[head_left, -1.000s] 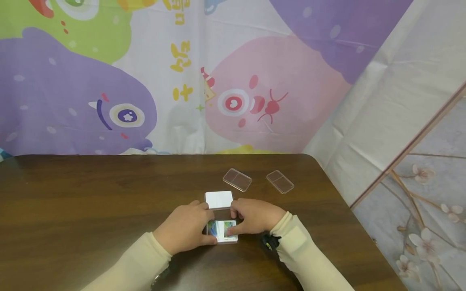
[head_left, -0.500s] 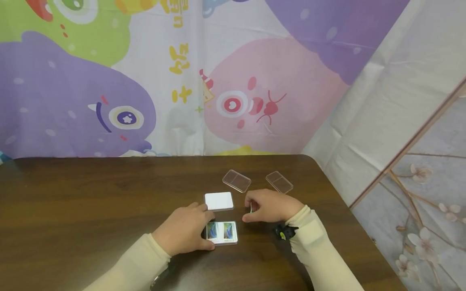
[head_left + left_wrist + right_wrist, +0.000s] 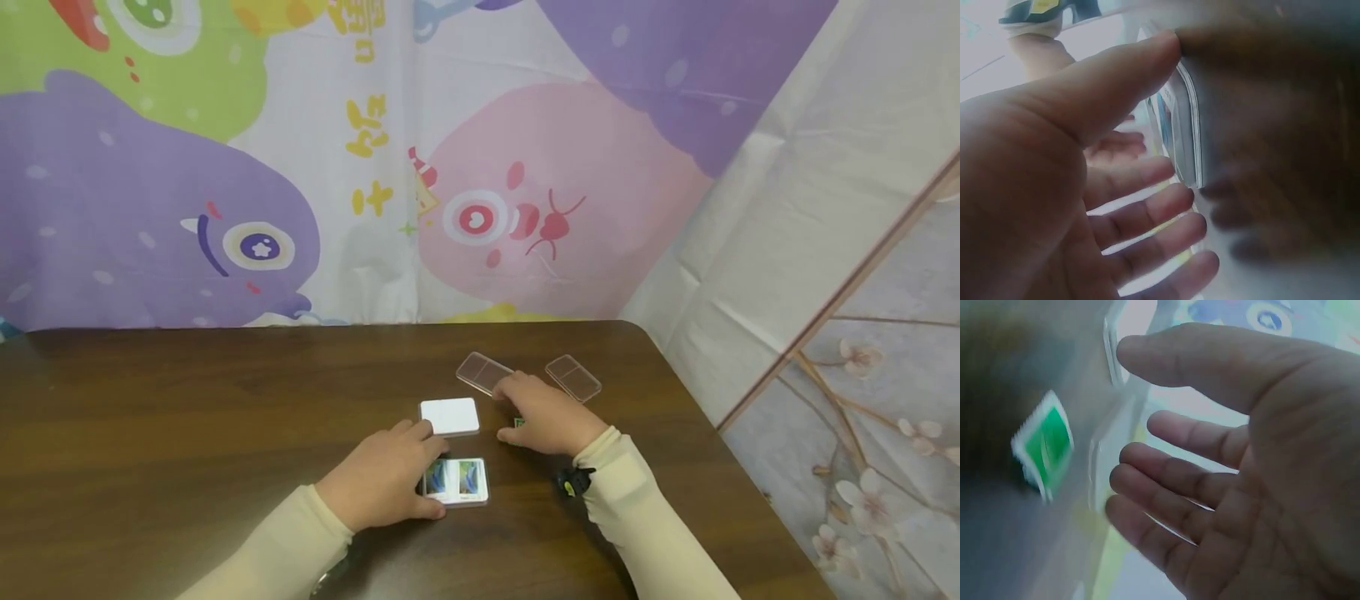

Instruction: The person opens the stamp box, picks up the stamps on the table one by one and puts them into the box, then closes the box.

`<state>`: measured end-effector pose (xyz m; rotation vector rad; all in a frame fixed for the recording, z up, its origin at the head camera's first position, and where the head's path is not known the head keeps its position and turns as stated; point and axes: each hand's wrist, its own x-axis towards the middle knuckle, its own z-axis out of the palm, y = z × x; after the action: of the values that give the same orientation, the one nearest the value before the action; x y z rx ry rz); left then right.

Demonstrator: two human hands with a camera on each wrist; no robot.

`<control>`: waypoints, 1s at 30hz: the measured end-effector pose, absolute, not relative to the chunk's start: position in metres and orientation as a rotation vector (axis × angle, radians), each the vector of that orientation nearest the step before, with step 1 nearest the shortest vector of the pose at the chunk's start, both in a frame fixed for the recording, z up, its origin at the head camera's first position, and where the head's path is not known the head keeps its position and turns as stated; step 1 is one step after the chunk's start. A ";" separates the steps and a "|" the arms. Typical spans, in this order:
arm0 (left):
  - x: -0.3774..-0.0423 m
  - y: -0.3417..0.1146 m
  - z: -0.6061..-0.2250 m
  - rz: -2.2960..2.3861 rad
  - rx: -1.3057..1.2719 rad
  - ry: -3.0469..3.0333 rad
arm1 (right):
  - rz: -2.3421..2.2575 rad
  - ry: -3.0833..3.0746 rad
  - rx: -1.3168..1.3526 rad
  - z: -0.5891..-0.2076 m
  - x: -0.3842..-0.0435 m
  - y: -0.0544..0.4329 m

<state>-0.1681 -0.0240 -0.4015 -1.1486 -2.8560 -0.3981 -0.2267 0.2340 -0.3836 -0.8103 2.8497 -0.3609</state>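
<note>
My left hand [image 3: 386,479] holds the left end of a flat case [image 3: 454,502] between thumb and fingers. Two blue-green picture stamps [image 3: 472,477] show side by side in it. In the left wrist view the thumb is at one corner of the case [image 3: 1192,125] and the fingers reach past its other end. My right hand [image 3: 551,412] is spread, fingers parted, over the table to the right. A green stamp with a white toothed border [image 3: 1047,447] lies apart from its fingers, mostly hidden under the hand in the head view [image 3: 518,423].
Just beyond the stamp case lies a second flat case with a white top [image 3: 450,415]. Farther back are two clear two-part covers, the left one [image 3: 480,371] partly behind my right fingers and the right one [image 3: 573,377] beyond the hand. A cartoon-print cloth [image 3: 367,275] hangs behind the table.
My right hand has lifted a stamp from the right side of the near case, moved right and let it go; its fingers have opened and shifted back. The left hand stays on the case.
</note>
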 end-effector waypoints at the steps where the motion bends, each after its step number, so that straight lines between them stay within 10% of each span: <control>1: -0.168 -0.024 -0.402 -0.403 -1.158 -2.856 | -0.355 2.833 -0.820 -0.385 -0.226 0.231; 30: -0.179 -0.050 -0.386 -0.481 -1.016 -3.128 | -0.335 2.770 -0.974 -0.403 -0.217 0.204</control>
<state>-0.1790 -0.0499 -0.3864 -1.0159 -3.1281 -0.4811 -0.2168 0.2043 -0.4026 -0.9738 2.7702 -0.3353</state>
